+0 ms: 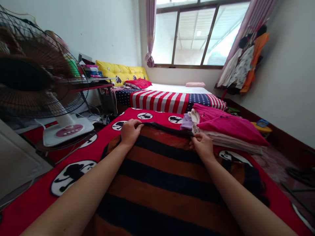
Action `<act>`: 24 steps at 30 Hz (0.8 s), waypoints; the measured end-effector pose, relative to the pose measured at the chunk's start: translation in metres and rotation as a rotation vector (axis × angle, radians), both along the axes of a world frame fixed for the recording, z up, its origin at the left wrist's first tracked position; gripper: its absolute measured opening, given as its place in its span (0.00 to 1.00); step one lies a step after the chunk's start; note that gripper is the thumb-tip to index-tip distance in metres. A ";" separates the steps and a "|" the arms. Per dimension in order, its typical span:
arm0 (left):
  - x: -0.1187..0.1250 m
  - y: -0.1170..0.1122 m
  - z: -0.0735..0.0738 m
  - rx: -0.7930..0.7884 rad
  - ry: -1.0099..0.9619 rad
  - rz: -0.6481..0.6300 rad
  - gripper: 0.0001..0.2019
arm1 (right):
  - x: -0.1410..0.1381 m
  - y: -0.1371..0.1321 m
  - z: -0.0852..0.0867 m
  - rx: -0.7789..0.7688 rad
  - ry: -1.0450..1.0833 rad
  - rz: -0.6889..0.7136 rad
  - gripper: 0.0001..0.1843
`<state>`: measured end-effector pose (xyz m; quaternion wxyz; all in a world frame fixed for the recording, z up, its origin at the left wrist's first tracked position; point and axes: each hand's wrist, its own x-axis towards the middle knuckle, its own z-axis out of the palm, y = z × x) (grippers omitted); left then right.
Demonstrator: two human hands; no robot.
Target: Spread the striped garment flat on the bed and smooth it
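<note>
A garment with broad orange and black stripes (162, 177) lies spread over a red blanket printed with black-and-white cartoon figures (73, 173). My left hand (130, 131) is closed on the garment's far edge at the left. My right hand (203, 146) pinches the same far edge further right. Both arms reach forward over the striped cloth. Just beyond my right hand sits a stack of folded clothes (226, 131) with a bright pink piece on top.
A standing fan (36, 82) is close on the left with its white base (66, 131). Behind the blanket lie a stars-and-stripes bedcover (167, 100), yellow cushions (118, 70) and a red pillow (139, 83). Clothes hang (246, 62) by the window (197, 32) at right.
</note>
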<state>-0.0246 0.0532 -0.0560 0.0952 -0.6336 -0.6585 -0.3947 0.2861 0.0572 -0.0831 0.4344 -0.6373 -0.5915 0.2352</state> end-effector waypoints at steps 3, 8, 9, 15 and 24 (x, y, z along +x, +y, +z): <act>-0.002 0.009 -0.009 0.040 -0.002 0.028 0.12 | -0.003 0.001 -0.011 0.049 0.276 0.001 0.13; -0.002 0.023 -0.035 -0.180 0.149 0.027 0.08 | -0.001 0.010 -0.034 0.034 0.285 0.017 0.12; -0.001 0.024 -0.037 -0.188 0.174 0.027 0.09 | -0.001 0.011 -0.035 0.045 0.246 0.016 0.14; 0.033 0.011 -0.027 -0.072 0.124 -0.323 0.11 | -0.019 -0.007 -0.021 0.299 -0.235 0.116 0.20; 0.063 -0.011 -0.052 -0.439 0.387 -0.680 0.28 | -0.031 -0.027 -0.028 0.023 -0.816 0.382 0.35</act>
